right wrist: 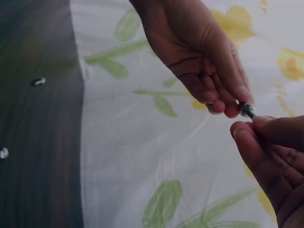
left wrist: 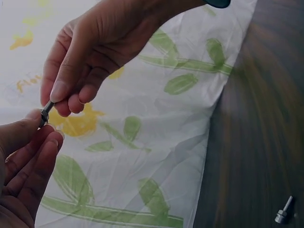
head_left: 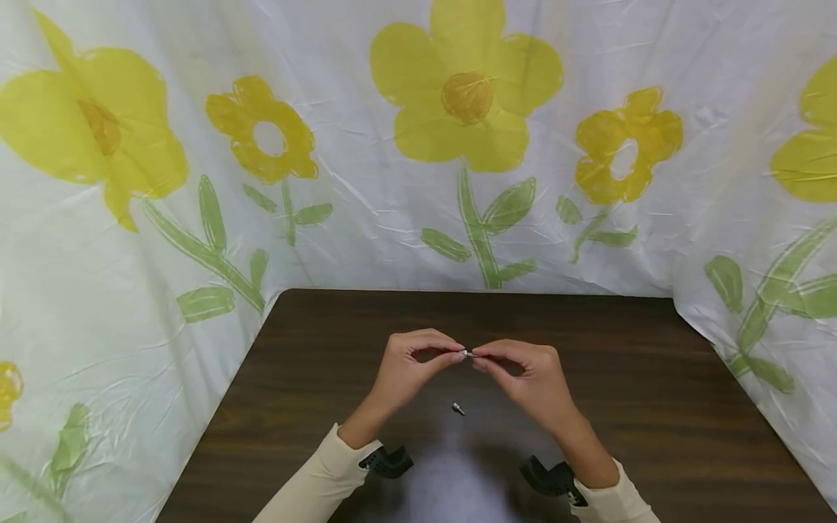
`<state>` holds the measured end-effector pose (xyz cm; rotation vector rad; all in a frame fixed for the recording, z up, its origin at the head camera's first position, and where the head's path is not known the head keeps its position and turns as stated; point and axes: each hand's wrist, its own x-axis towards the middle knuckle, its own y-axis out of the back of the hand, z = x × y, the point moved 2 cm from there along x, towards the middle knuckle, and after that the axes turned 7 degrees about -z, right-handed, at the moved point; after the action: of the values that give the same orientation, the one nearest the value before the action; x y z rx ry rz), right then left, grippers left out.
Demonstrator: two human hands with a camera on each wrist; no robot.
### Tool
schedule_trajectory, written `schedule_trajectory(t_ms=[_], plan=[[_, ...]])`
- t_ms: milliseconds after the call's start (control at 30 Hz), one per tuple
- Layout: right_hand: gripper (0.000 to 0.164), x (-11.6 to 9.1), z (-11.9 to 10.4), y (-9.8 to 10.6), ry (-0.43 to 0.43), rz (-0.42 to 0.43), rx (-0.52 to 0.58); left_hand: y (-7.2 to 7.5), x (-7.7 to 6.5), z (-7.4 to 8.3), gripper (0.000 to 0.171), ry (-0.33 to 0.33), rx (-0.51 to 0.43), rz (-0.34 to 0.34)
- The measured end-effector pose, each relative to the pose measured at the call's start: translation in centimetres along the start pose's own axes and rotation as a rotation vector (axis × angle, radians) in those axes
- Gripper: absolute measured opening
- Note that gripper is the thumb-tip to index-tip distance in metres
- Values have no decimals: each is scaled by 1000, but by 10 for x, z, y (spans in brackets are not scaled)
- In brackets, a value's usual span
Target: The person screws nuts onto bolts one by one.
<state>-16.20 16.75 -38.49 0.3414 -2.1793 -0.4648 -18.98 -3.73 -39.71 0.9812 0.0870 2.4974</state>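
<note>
Both hands meet over the table around a small metal bolt (head_left: 466,354). My left hand (head_left: 415,363) pinches its thick end, where a nut-like collar (right wrist: 246,109) shows. The right hand (head_left: 532,370) pinches the thin threaded end between thumb and forefinger. In the left wrist view, the bolt's shank (left wrist: 48,108) slants between the two thumbs; fingertips hide both its ends. A second bolt (head_left: 458,409) lies on the table below the hands, its thick end (left wrist: 281,217) toward the near left.
A dark wood-grain table (head_left: 314,341) spans the front. A white curtain with yellow flowers (head_left: 340,254) hangs around its back and sides. Another small shiny metal piece (right wrist: 4,153) shows at the left edge of the right wrist view. Black straps (head_left: 387,462) circle both wrists.
</note>
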Motion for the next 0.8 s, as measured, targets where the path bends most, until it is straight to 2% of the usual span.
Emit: schedule_trajectory(t_ms=[133, 300, 467, 600, 800], plan=[[26, 1, 1, 1, -14, -31, -100, -1, 2, 8, 12, 7, 18, 3], [28, 2, 3, 0, -12, -52, -168, 0, 4, 13, 9, 22, 56, 2], [28, 0, 9, -2, -26, -71, -219, 0, 4, 5, 9, 36, 64, -18], [24, -1, 15, -5, -61, -105, -270, 0, 5, -1, 9, 76, 58, -29], [18, -2, 28, -8, -93, -164, -317, -1, 4, -18, 8, 140, 126, -47]])
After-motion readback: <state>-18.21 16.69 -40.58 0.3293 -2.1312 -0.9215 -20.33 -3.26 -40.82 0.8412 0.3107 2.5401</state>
